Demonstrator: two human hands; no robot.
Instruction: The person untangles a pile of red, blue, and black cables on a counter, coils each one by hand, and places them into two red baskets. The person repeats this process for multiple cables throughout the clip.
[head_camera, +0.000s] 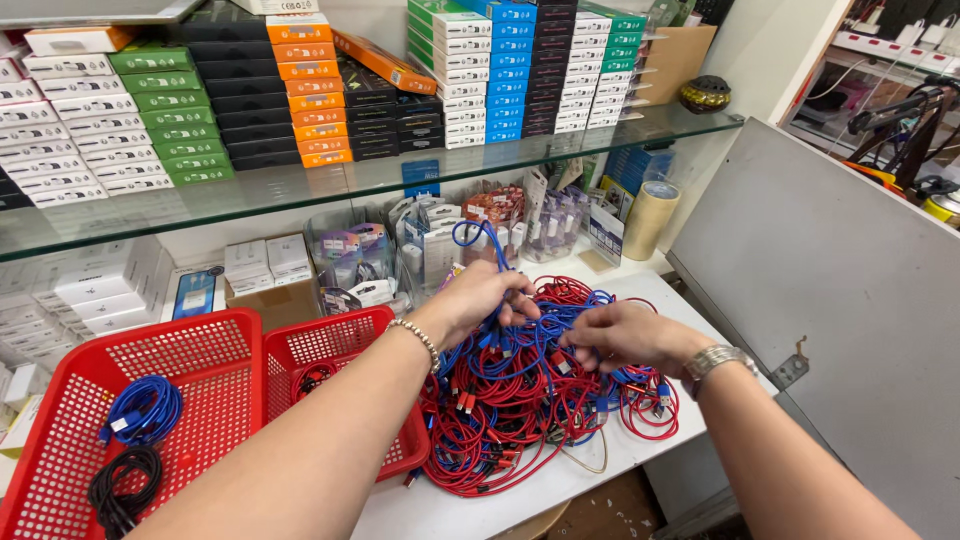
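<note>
Both hands deep in a tangle of red and blue cables on the white worktop (600, 480).

The glass shelf (300, 190) above carries stacked boxes; two red baskets (215, 350) sit to the left, the nearer one holding a blue coil (143, 408) and a black coil (122, 485); the cable heap (520, 400) sprawls just right of them; the left hand (480, 300) is closed around a blue cable (475, 235) that loops up above the heap; the right hand (625, 335) has its fingers pinched together on strands atop the pile; a roll of tape (650, 218) stands behind.
</note>
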